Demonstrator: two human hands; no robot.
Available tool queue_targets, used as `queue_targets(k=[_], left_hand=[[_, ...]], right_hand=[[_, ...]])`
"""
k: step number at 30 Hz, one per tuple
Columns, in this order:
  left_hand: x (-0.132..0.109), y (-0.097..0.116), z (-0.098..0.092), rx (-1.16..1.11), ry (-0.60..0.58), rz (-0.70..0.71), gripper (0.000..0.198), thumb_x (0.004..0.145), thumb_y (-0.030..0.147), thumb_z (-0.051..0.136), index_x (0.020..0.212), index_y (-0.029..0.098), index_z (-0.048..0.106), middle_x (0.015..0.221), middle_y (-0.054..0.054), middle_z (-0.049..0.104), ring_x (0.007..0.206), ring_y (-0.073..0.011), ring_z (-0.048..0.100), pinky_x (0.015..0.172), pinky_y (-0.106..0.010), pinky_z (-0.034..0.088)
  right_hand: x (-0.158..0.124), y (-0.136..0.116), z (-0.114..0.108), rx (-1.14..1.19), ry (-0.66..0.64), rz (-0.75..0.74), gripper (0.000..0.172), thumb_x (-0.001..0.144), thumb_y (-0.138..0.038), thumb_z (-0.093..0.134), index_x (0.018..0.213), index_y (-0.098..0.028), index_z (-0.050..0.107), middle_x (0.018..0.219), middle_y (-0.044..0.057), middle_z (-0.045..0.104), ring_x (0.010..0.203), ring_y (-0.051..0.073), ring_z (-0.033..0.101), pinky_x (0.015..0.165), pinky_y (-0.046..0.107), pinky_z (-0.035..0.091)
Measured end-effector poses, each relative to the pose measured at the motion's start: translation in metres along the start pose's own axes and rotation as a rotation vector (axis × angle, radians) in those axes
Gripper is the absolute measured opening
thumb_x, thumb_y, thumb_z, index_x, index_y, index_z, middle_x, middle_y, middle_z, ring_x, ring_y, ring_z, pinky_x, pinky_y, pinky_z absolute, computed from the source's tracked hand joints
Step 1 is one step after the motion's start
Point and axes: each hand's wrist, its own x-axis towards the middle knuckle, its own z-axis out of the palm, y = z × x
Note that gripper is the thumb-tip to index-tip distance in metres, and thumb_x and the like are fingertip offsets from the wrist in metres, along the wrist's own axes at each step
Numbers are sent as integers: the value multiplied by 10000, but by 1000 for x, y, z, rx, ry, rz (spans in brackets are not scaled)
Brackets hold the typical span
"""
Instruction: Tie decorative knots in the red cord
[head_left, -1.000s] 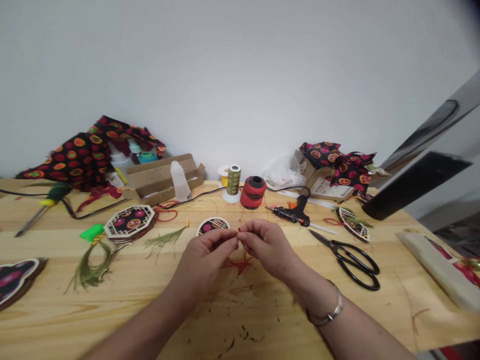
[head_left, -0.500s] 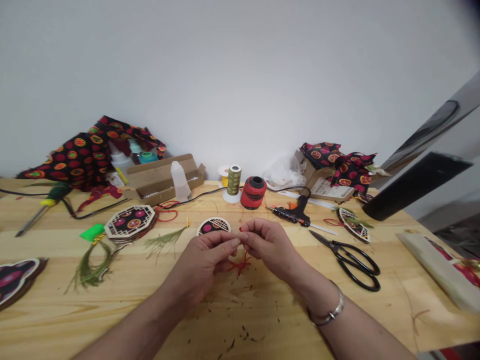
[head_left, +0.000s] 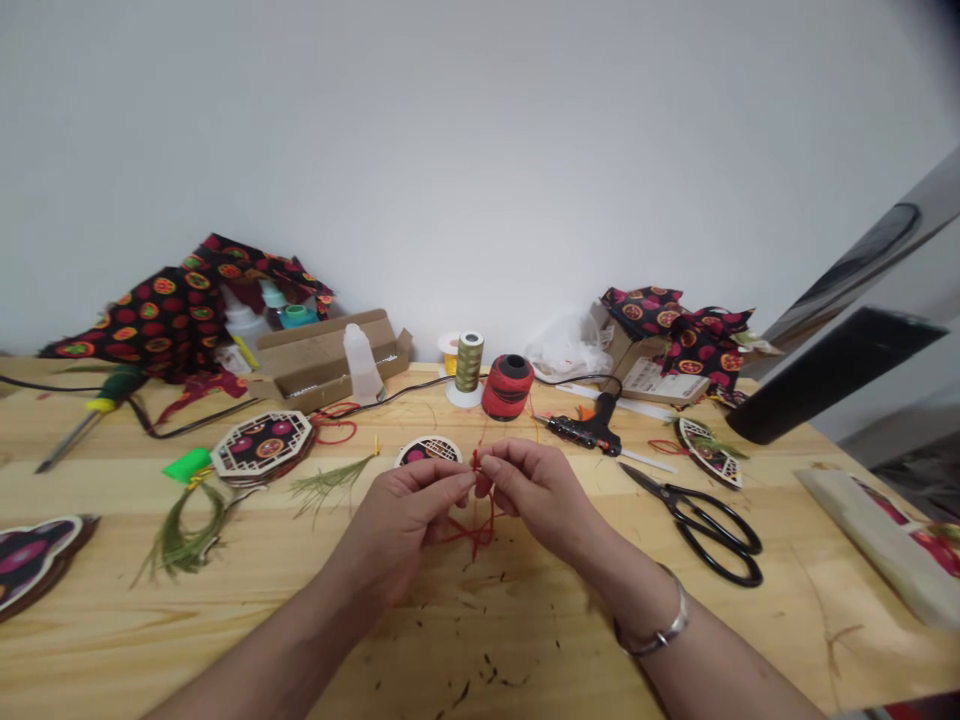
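Note:
Fingertips nearly touching, my left hand (head_left: pixel 416 500) and my right hand (head_left: pixel 536 490) both pinch a thin red cord (head_left: pixel 480 530). A small red knot or loop shows between the fingertips, and loose strands hang below onto the wooden table. Just behind my left hand lies a round ornament (head_left: pixel 429 450) with a pale lattice rim, partly covered by the fingers. Beyond the hands stand a spool of red thread (head_left: pixel 508 387) and a spool of olive thread (head_left: pixel 469 365). A silver bangle circles my right wrist.
Black-handled scissors (head_left: pixel 709 525) and a glue gun (head_left: pixel 589 430) lie to the right. An octagonal ornament (head_left: pixel 262 447), a green tassel (head_left: pixel 187 525) and a screwdriver (head_left: pixel 94 415) lie left. A cardboard box (head_left: pixel 330 365) and a plastic bottle (head_left: pixel 362 368) stand at the back.
My fingertips have drawn slightly apart, so the red knot or loop between them shows more. The hanging cord strands have shifted a little.

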Motion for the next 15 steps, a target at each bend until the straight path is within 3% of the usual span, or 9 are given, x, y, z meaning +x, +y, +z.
queue_targets(k=[6,15], left_hand=[[3,-1,-2,-35,81,-3,141,648,278,712,712,155,686,557,38,550,450,-35,384,387,-121,281],[2,3,1,-51,120,13,111,654,255,700,686,149,688,631,4,650,580,-84,542,512,-149,408]], right_hand=[[-4,-2,-6,-456,78,-158,269,853,-296,454,648,-163,567,576,-30,477,561,92,403,522,206,314],[-16,-6,2,-649,183,-266,246,837,-325,500,660,-175,580,549,-20,514,498,93,409,483,218,294]])
